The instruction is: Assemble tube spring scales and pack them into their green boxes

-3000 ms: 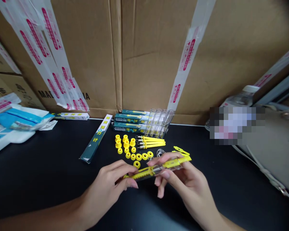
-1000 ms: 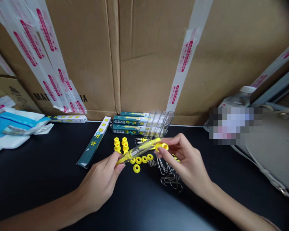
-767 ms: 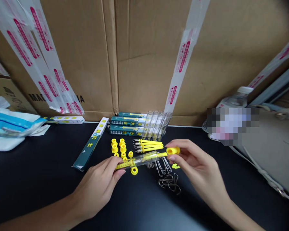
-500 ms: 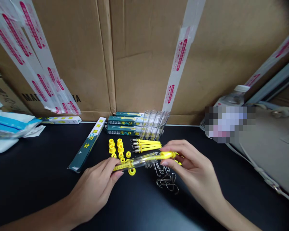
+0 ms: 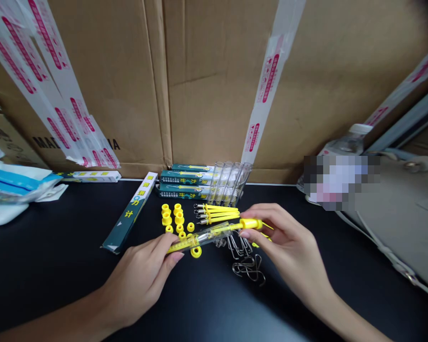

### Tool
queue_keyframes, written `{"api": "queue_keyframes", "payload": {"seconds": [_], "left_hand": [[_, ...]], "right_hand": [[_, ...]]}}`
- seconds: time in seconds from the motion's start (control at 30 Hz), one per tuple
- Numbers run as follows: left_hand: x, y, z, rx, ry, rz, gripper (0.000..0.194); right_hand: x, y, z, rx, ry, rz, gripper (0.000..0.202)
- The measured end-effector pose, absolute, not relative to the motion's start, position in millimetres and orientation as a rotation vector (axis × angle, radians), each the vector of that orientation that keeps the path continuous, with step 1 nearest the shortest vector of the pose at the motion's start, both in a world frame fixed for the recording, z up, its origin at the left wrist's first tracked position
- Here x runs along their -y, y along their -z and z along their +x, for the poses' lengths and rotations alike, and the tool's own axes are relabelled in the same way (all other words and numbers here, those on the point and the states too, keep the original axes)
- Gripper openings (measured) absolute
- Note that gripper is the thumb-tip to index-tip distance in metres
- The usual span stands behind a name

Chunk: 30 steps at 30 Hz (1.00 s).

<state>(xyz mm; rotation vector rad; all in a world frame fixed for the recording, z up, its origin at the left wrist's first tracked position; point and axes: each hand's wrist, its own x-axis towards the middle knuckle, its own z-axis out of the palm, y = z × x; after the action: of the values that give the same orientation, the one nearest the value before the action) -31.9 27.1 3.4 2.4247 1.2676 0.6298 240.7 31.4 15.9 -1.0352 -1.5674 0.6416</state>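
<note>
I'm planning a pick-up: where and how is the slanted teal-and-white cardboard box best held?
Probably at mid-length, from above, with the fingers across its long sides: the slanted teal-and-white cardboard box lies flat, long and narrow, with nothing on top. Its far end looks tighter, being close to the stacked teal cardboard boxes.

On the table (image 5: pixel 199 308), the caps (image 5: pixel 166 219) lie left of the rods (image 5: pixel 221 215), with boxes (image 5: pixel 184 177) behind both, hooks (image 5: pixel 249 270) before the rods, and a bag (image 5: pixel 406 213) far right.
</note>
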Motion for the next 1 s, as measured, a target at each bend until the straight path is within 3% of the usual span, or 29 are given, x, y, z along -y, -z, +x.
{"api": "queue_keyframes", "payload": {"seconds": [0.37,0.63,1.0], "left_hand": [[-27.1,-3.2,-31.7,-1.252,-0.616,2.427,0.017],[-26.5,-3.8,-32.4,-1.26,-0.627,2.43,0.016],[-26.9,-2.7,-32.8,-1.249,-0.612,2.415,0.018]], "right_hand": [[-25.7,-16.6,237.4,1.713,-0.581,-1.038,0.022],[-19.5,-16.9,240.9,1.828,-0.613,-1.078,0.041],[-23.9,-14.1,240.5,1.715,-0.761,-1.019,0.039]]}}
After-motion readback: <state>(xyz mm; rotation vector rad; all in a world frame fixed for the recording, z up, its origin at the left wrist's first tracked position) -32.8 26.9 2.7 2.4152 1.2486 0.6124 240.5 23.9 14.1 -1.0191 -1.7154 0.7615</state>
